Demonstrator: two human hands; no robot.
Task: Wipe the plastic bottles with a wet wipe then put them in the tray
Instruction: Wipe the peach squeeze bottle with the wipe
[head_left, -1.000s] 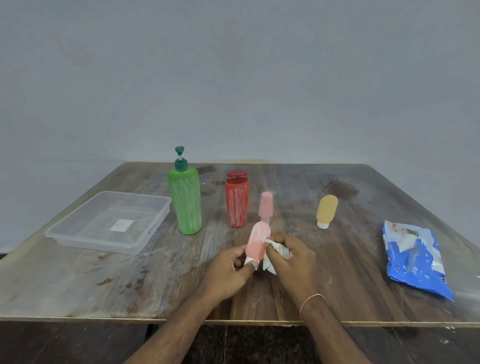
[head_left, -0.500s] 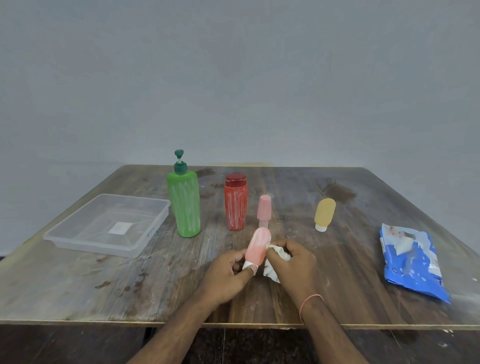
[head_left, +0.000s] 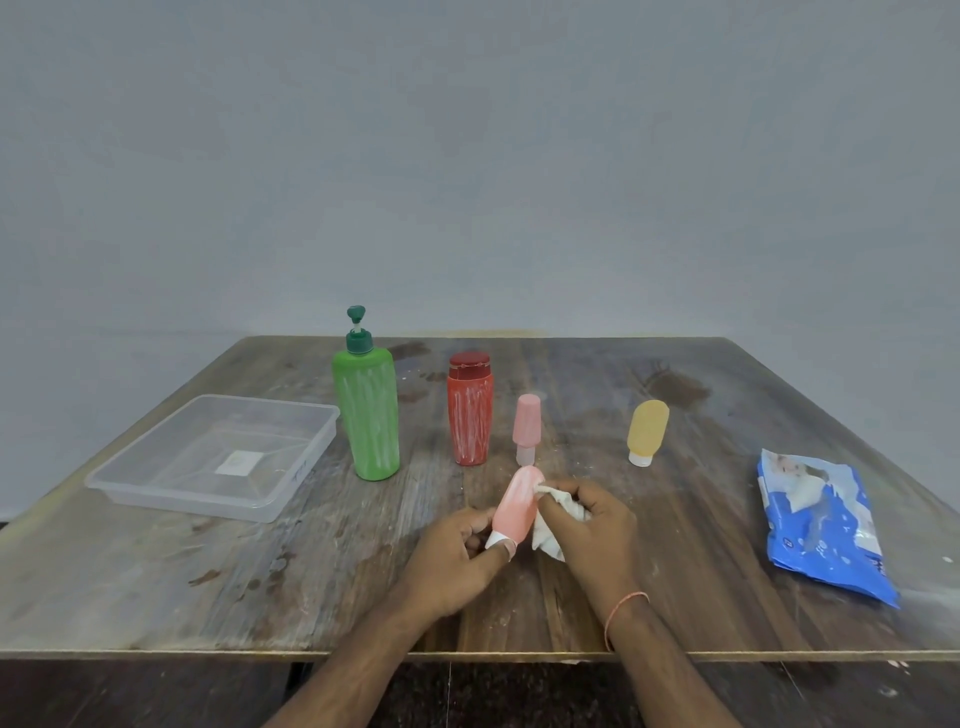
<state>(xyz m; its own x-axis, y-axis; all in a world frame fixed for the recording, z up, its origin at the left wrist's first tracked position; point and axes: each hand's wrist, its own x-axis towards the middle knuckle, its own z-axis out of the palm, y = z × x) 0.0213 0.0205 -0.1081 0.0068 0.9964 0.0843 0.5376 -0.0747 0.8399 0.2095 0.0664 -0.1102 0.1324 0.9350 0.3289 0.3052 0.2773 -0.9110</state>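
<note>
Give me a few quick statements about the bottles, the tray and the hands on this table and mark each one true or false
1. The left hand holds the pink bottle near its white cap end. True.
2. The clear tray already holds a bottle. False: no bottle lies in it.
3. The right hand grips a white wet wipe against the pink bottle. True.
4. The green pump bottle lies on its side. False: it stands upright beside the tray.
5. The blue wipes pack sits left of the tray. False: it lies far right.

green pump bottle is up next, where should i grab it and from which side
Probably grip the green bottle round its straight mid-body, coming from the front-right. It stands upright, the body is round and even, the thin pump head gives poor hold, and the tray sits close on its left.
</note>
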